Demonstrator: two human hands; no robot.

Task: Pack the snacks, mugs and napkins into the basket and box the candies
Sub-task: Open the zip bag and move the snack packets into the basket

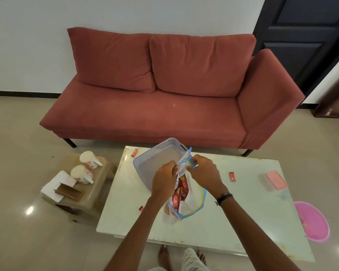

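- head view: my left hand [163, 179] and right hand [204, 173] both pinch the top edge of a clear zip bag with blue and yellow seal lines [186, 200], fingers pressed together on the plastic, bag held up over the pale marble-look low table [233, 216].
- red snack packets [181, 189] sit inside the bag, bunched near the middle, partly hidden by my left hand.
- grey perforated plastic basket [157, 157] sits on the table just behind the bag, nothing visible inside it; bag top overlaps its right rim.
- small red wrapped candies on the table: one near the far left corner [134, 153], one right of my right hand [232, 176], one by my left forearm [141, 208].
- clear box with pink lid [276, 180] near the table's right edge, well apart from the basket.
- two white mugs with red flower print [82, 174] lie on a brown side stool [98, 194] left of the table, beside white folded napkins [57, 185].
- black bead bracelet [224, 197] on my right wrist.
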